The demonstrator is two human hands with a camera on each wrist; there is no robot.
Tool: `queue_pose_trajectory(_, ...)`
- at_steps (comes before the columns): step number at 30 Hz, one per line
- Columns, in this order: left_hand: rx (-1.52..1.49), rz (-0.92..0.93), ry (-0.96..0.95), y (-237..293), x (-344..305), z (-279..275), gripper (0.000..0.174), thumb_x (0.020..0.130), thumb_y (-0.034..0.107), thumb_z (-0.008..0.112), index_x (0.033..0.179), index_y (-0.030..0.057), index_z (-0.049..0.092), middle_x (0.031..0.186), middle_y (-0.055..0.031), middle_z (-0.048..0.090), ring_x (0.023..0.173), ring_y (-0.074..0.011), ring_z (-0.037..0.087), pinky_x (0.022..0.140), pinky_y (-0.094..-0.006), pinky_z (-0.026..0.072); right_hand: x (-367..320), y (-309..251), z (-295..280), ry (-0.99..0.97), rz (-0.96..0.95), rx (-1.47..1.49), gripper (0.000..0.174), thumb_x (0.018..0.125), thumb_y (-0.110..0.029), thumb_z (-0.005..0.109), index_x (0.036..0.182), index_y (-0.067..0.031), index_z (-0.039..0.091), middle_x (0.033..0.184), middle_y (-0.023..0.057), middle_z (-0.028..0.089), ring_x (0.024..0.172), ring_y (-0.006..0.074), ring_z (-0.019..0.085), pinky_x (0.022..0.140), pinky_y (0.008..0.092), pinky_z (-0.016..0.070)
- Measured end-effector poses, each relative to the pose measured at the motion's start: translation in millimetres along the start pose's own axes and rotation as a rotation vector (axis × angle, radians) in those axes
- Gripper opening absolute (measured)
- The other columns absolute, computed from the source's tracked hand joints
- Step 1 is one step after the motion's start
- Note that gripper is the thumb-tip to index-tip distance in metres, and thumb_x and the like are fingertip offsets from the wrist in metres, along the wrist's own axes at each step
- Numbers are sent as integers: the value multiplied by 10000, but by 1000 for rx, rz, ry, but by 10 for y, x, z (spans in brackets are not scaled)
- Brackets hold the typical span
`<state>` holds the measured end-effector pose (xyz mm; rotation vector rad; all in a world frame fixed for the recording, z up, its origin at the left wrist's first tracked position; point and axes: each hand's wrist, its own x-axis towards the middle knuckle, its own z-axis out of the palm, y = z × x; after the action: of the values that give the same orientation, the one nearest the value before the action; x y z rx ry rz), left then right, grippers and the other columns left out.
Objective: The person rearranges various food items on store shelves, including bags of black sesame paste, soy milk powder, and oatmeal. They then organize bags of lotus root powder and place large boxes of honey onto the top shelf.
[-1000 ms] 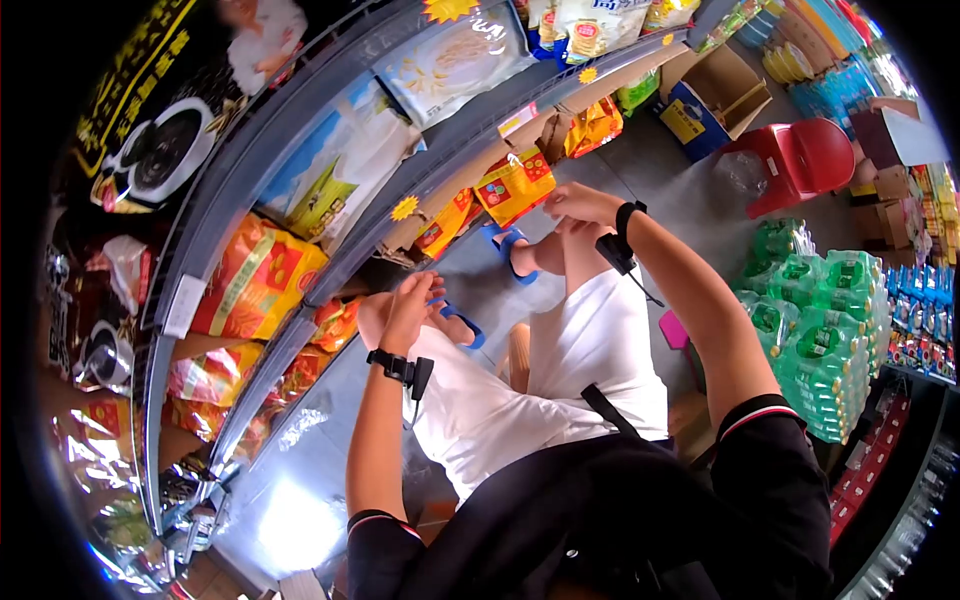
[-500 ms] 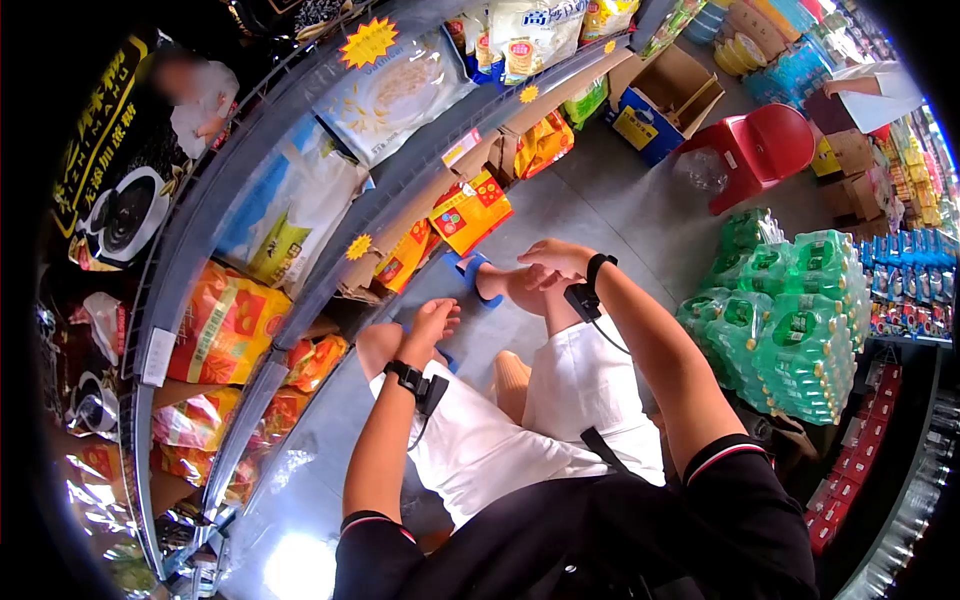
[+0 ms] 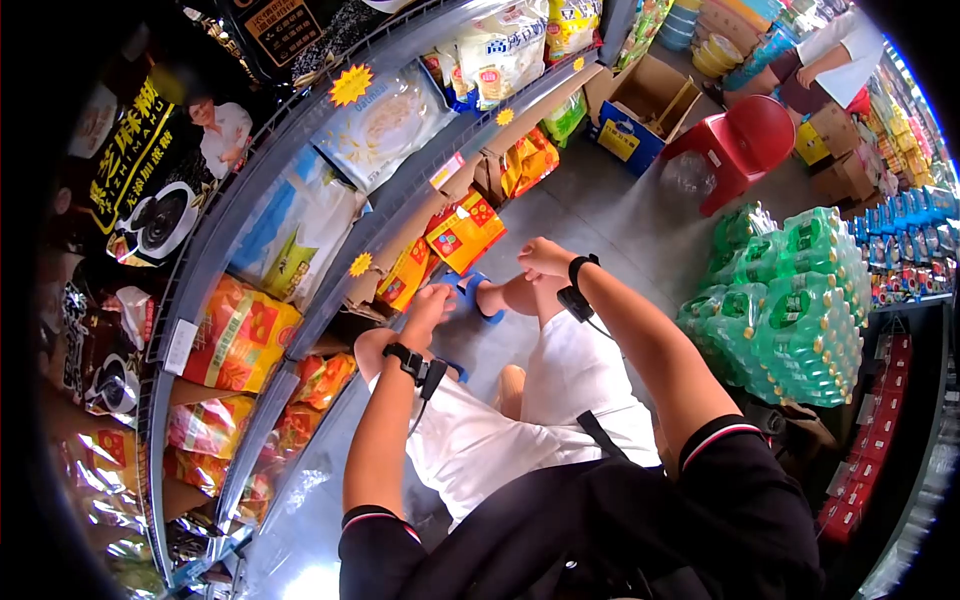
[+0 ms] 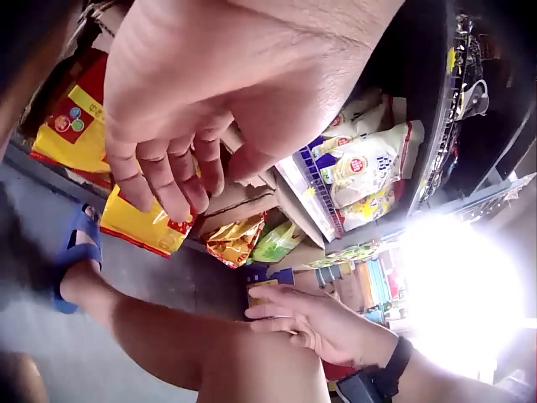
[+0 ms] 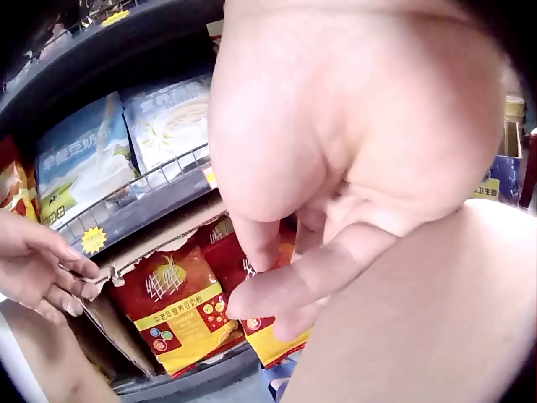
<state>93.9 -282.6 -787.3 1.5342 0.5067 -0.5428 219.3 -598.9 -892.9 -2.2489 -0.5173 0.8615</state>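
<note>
My left hand (image 3: 430,310) is held out over the left knee, fingers loosely bent and holding nothing. In the left wrist view its fingers hang in front of red and yellow bags of powder (image 4: 144,220). My right hand (image 3: 546,258) rests by the right knee with the fingers bent, and nothing shows in its grasp. The right wrist view has this hand (image 5: 357,126) against the bare leg. Nearest to both hands, a red and yellow bag (image 3: 466,232) leans out of a cardboard box on the low shelf.
Grey shelving (image 3: 395,235) curves along the left, with blue and white bags (image 3: 385,125) higher up. Stacked green bottle packs (image 3: 790,300) stand at the right. Behind them are a red chair (image 3: 735,150) and an open blue box (image 3: 640,115). Another person's arm (image 3: 835,62) shows at the far right.
The head view has turned, shifting the shelves and chair leftward in the picture. My hands stay near the knees; the right fingers look more bent than half a second ago.
</note>
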Motion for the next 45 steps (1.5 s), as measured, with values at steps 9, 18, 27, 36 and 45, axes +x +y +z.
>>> queue_pose_trajectory(9,-556,-176,-106,-158,98,-256,219,1004,312,597,1162,165,635,1112,-6,693,1031,-176,646,898,-387,496,-210,-567,-432,-129,244,381,335,983,-248,599,1224,-17,579,998,94,673,839,241,734,711,388,640)
queue_pose_trajectory(18,-409,-154,81,119,565,-94,276,990,273,604,1219,118,623,1130,-20,689,1053,-185,647,949,-408,464,160,-704,-1194,-27,355,208,345,980,-317,572,1141,-13,601,1049,94,632,902,248,672,702,412,635)
queue_pose_trajectory(27,-216,-260,238,-330,1874,0,538,960,243,652,1428,29,494,1364,-99,579,1251,-276,567,1067,-444,421,1222,-9,-788,-91,358,115,356,940,-305,604,1180,-48,660,1016,100,691,889,235,692,683,361,608)
queue_pose_trajectory(36,-117,111,216,-739,3104,-144,563,941,87,640,1458,-7,440,1435,-144,544,1258,-264,566,1059,-364,446,2612,481,-278,380,25,75,607,817,-257,740,1350,-11,582,1238,253,663,1174,411,618,981,434,517)
queue_pose_trajectory(45,471,204,133,-929,3341,-459,502,970,232,675,1389,-12,546,1377,-139,605,1230,-237,578,1020,-325,453,3162,231,-88,340,-39,118,689,655,-370,848,1241,-73,640,1275,226,644,1234,394,573,1037,449,475)
